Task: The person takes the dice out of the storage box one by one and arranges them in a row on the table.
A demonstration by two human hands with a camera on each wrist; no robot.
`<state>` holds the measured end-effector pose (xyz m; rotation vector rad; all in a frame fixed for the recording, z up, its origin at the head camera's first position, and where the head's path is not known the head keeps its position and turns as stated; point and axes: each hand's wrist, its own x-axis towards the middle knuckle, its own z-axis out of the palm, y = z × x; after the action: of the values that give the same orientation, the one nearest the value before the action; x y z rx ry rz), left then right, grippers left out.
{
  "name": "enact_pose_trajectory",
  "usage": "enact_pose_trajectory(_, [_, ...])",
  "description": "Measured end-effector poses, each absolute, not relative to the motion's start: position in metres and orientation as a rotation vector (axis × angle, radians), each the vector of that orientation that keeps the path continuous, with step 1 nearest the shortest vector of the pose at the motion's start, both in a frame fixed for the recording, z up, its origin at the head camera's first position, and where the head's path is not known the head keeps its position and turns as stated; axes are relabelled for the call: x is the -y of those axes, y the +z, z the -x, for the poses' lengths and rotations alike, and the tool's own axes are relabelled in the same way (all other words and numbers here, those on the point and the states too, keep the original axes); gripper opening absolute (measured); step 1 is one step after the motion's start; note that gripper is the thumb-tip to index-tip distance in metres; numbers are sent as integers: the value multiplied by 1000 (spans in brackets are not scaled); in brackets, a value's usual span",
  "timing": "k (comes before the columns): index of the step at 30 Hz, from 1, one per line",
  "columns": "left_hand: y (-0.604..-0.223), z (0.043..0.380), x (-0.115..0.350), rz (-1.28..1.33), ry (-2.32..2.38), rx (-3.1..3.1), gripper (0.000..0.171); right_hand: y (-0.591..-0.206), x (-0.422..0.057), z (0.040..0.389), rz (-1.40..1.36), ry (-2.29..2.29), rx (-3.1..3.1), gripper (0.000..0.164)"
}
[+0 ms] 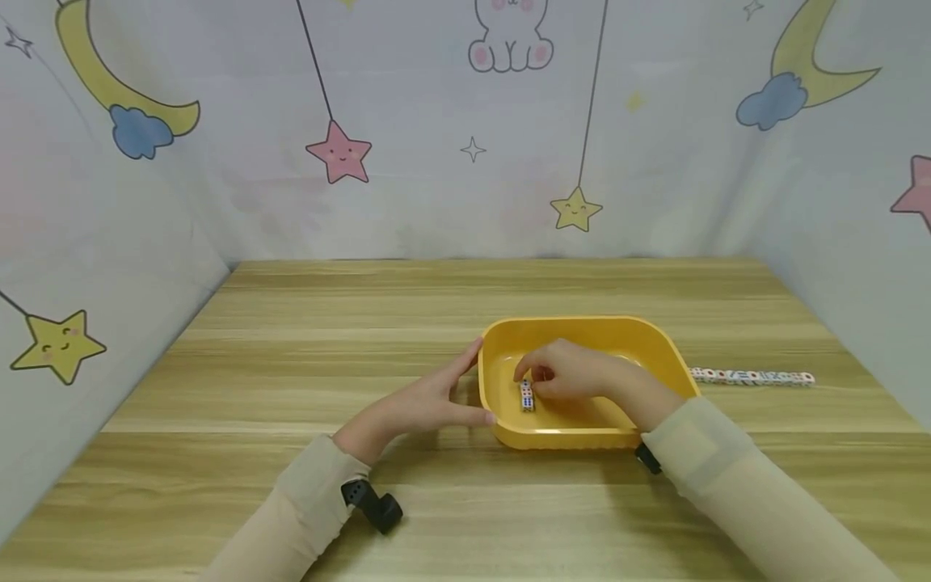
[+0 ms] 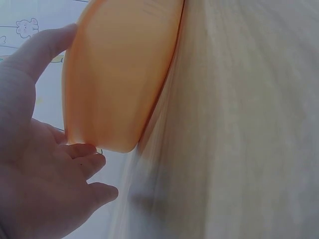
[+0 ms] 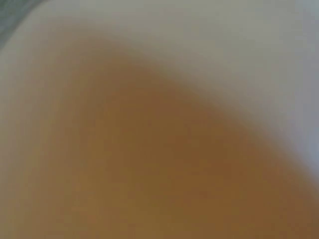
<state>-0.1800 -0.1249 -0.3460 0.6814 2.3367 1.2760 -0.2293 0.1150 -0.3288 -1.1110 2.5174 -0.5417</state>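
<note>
A yellow plastic basin (image 1: 582,437) with rounded corners stands on the wooden table. My left hand (image 1: 425,404) spans its left end with spread, mostly straight fingers, thumb at the near corner and index finger at the far one. In the left wrist view, the basin's outer wall (image 2: 119,74) lies beyond the thumb, and the other fingers hang free. Reaching inside the basin, my right hand (image 1: 575,370) pinches a die at the far end of a short row of white dice (image 1: 527,399) with red and blue dots. The right wrist view is a blur.
A long straight row of white dice (image 1: 752,377) lies on the table (image 1: 291,339) right of the basin, its left end hidden by the basin. A printed cloth backdrop (image 1: 407,202) encloses the table at the back and both sides.
</note>
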Motion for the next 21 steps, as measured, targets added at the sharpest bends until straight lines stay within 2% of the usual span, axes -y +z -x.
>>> enact_pose_trajectory(21, [-344,180,124,-753,1329,-2301,101,-329,-114,227,1003,-506,-2561,16])
